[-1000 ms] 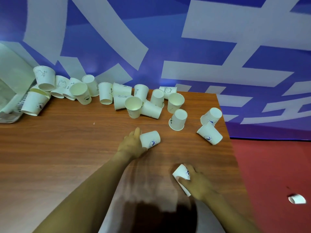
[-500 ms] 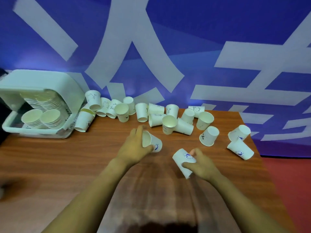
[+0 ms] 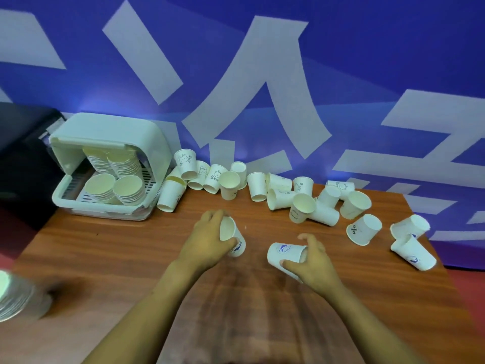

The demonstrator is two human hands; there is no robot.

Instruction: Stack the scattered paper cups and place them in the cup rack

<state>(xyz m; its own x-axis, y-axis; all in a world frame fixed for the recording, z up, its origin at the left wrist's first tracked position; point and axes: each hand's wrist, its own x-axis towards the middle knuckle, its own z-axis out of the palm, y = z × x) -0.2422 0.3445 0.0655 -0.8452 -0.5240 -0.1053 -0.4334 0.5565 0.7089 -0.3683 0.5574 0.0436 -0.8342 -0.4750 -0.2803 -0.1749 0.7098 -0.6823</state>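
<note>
My left hand [image 3: 207, 240] grips a white paper cup [image 3: 233, 239] with a blue logo, its mouth facing up and toward me. My right hand [image 3: 311, 264] holds another blue-logo cup [image 3: 284, 254] tilted on its side, bottom pointing left. Several more white cups [image 3: 278, 190] lie scattered along the far edge of the wooden table [image 3: 118, 258], some upright, some tipped over. At the far left stands the white cup rack [image 3: 147, 143] with its lid up, holding stacks of cups [image 3: 115, 185].
Three loose cups [image 3: 412, 252] lie near the table's right edge. A blurred stack of cups [image 3: 13, 298] sits at the near left edge. A blue wall with white shapes rises directly behind the table. A dark object stands left of the rack.
The view swung left and down, bringing the cup rack into sight. Both hands lifted their cups off the table and drew closer together; the left cup turned mouth-up.
</note>
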